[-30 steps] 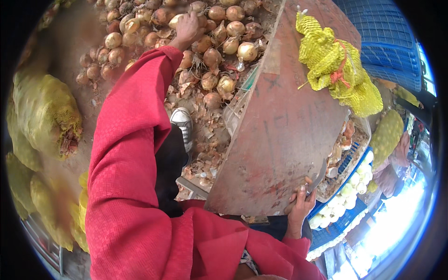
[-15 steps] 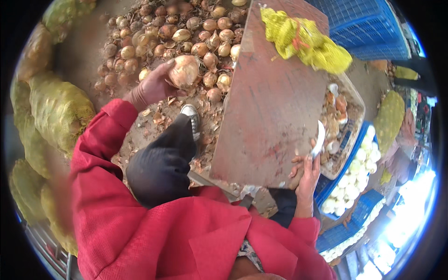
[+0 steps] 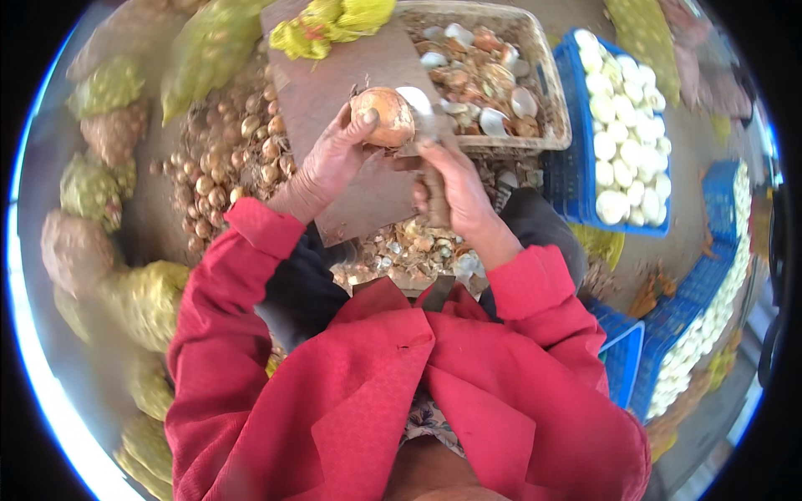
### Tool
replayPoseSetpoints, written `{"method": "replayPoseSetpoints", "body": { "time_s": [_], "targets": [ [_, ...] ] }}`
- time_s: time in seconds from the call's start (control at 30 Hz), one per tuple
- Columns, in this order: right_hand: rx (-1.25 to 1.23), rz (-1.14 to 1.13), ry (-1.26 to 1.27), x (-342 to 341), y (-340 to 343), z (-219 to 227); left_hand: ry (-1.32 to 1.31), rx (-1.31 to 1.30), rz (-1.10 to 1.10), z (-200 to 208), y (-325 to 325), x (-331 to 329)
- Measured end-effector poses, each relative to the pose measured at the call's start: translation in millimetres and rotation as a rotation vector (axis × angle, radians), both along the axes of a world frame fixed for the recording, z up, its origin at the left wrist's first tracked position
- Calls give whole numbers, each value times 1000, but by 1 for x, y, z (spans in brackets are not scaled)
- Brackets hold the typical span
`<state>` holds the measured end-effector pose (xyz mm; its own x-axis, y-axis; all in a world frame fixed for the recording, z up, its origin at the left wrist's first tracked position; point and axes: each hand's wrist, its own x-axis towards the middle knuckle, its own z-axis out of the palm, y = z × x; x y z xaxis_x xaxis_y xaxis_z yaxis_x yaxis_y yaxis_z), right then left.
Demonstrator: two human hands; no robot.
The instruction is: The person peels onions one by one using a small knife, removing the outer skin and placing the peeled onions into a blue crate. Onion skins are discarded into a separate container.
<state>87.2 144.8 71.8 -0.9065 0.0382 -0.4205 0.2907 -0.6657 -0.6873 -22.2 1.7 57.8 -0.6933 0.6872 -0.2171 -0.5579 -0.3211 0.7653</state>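
A large brown-skinned onion is gripped in my left hand, which holds it from its left side above the board. My right hand is closed around the handle of a knife and meets the onion's right side. The blade is blurred there and partly hidden. Against the onion's far right edge shows a pale white shape; whether it is blade or cut onion I cannot tell.
Past the board stands a pale tub of skins and onion trimmings. To its right is a blue crate full of peeled white onions. Unpeeled onions lie heaped at left, near full mesh sacks. A yellow mesh bag lies on the board's far end.
My left hand has brought the onion from over the floor heap to above the board. My right hand has raised the knife to meet it. The view has turned to the right.
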Motion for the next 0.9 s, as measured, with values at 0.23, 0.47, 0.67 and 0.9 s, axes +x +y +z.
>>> {"method": "replayPoseSetpoints", "body": {
  "time_s": [0.23,0.47,0.67,0.9],
  "targets": [
    [468,-131,222,0,25,-16,506,-371,-112,22,5,14],
    [1191,-5,242,-18,12,-54,990,-929,-206,-32,-1,1],
    [1266,99,143,-5,0,-60,1310,-1165,-99,-56,-3,9],
    [1361,243,98,4,-8,-57,1203,-1127,-128,-52,0,9]
  ]
}}
